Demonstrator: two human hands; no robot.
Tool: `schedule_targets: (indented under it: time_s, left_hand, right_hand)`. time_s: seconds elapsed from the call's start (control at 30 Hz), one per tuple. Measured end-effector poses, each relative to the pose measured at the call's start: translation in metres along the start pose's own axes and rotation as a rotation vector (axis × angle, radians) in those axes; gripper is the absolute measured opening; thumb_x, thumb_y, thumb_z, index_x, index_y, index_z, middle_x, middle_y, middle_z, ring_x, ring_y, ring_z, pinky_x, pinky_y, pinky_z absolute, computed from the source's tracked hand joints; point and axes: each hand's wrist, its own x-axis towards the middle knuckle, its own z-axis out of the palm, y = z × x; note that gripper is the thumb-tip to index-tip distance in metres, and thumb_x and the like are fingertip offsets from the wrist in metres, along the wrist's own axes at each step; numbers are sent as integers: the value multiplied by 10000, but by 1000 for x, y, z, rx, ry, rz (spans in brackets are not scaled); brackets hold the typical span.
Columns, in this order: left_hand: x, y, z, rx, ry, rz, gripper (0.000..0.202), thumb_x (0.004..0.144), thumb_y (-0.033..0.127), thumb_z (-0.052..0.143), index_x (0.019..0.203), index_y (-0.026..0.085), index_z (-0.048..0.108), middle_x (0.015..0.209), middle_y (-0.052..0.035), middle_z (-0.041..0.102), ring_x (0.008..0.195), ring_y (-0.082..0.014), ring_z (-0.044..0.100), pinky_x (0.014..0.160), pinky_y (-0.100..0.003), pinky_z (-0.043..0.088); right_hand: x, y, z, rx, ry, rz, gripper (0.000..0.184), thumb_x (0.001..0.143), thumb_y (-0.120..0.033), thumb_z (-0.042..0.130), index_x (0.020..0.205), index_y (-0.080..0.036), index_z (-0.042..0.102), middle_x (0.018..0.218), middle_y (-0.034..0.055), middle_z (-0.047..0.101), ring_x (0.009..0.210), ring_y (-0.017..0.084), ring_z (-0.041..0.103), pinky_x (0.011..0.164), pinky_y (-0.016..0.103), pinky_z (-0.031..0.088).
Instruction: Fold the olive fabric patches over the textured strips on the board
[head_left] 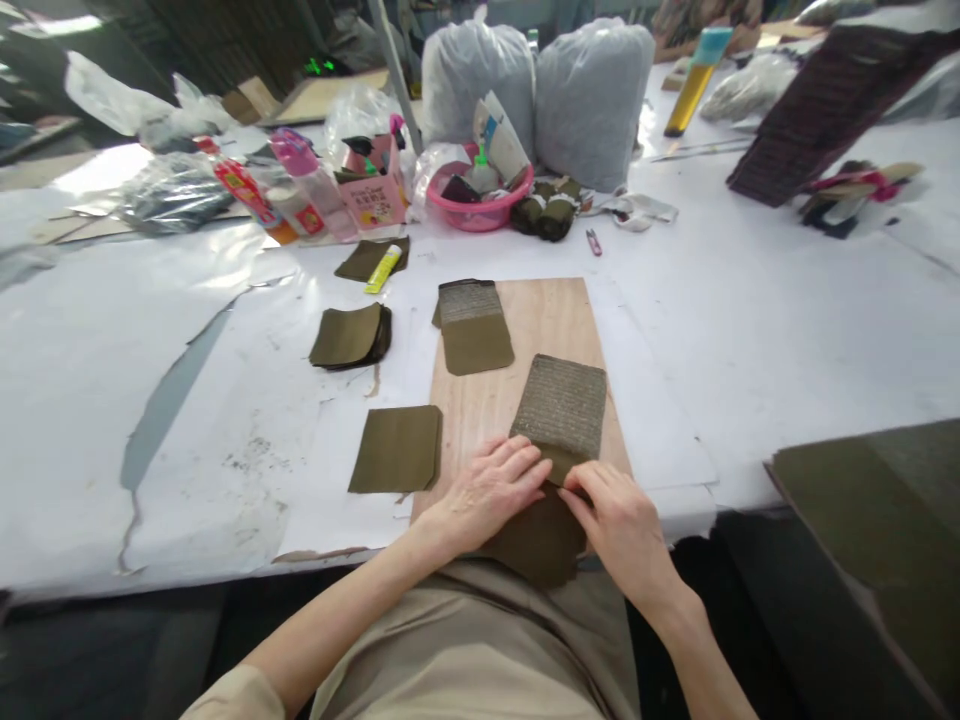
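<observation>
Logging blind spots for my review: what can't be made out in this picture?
Head view: part of the striped fabric, covered by the left hand.
Head view: floor of the pink basket, behind its wall.
Head view: olive panel, cut off by the right edge.
Head view: print on the yellow tube, too small.

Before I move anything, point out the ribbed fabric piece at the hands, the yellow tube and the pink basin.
Ribbed fabric piece [561, 403]: head view, on the middle of its gray ribbed part.
Yellow tube [383, 270]: head view, on the middle of its body.
Pink basin [480, 217]: head view, on its front wall.
</observation>
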Motion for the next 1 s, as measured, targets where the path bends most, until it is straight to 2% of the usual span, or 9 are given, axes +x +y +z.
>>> schedule_targets:
  time_s: [0.1, 0.2, 0.3, 0.4, 0.5, 0.57, 0.73, 0.9, 1.0]
  left_hand:
    - [8, 1, -3, -100, -97, 23, 271, 994, 312, 408, 876, 169, 605, 809, -38, 626, 839, -168, 611, 842, -334, 466]
    - [0, -9, -13, -359, -66, -154, 273, 989, 328, 428, 875, 166, 616, 818, -21, 652, 763, -129, 611, 730, -245, 468]
    - [-26, -29, -32, -619, 85, -448, 245, 977, 328, 456, 928, 168, 635, 834, -7, 663, 752, -110, 602, 695, -202, 451]
    - [-62, -56, -47, -660, 265, -741, 275, 954, 384, 476, 915, 168, 641, 759, 6, 637, 680, -114, 563, 613, -198, 419]
    - [-96, -81, -44, -607, 462, -947, 259, 925, 405, 505, 971, 179, 622, 799, 4, 657, 721, -129, 595, 648, -205, 432]
    - [-111, -93, -36, -526, 498, -1040, 258, 908, 409, 511, 979, 182, 610, 752, 9, 650, 682, -134, 595, 630, -214, 421]
    - [-123, -96, -18, -301, 395, -1136, 292, 910, 391, 474, 1107, 204, 580, 669, 34, 607, 607, -136, 557, 621, -233, 391]
    - [-125, -90, -21, -264, 429, -1116, 336, 911, 393, 448, 1168, 208, 561, 628, 52, 560, 572, -131, 520, 603, -223, 381]
    - [-129, -90, -22, -206, 404, -1135, 333, 917, 386, 440, 1170, 209, 565, 616, 53, 549, 561, -131, 522, 590, -219, 372]
  right_hand:
    - [-7, 15, 6, 160, -17, 85, 192, 960, -402, 476, 899, -249, 575, 795, -17, 660, 677, 152, 635, 619, 266, 469]
    - [-10, 32, 17, 242, -28, 131, 244, 955, -467, 452, 938, -271, 598, 783, -34, 688, 646, 144, 667, 578, 237, 498]
    - [-11, 37, 25, 286, -13, 164, 275, 950, -487, 451, 954, -268, 618, 775, -31, 703, 614, 134, 672, 564, 212, 519]
    - [-12, 32, 31, 218, 84, 128, 316, 949, -504, 445, 928, -254, 636, 812, -14, 716, 647, 139, 683, 579, 216, 521]
    - [-12, 27, 35, 113, 161, 57, 306, 962, -477, 438, 922, -248, 637, 880, -12, 714, 724, 140, 690, 625, 223, 507]
    - [-12, 26, 36, 70, 173, 21, 278, 970, -446, 442, 929, -245, 629, 902, -15, 707, 747, 134, 684, 645, 224, 493]
    - [-12, 23, 37, 31, 159, -11, 258, 985, -403, 429, 915, -229, 607, 891, -4, 687, 754, 135, 666, 657, 235, 469]
    - [-12, 21, 37, 29, 151, -13, 234, 987, -378, 438, 909, -224, 597, 881, -1, 673, 761, 134, 654, 681, 239, 456]
    - [-12, 22, 38, 40, 143, -6, 211, 984, -362, 452, 915, -223, 595, 890, -3, 668, 765, 127, 647, 688, 234, 450]
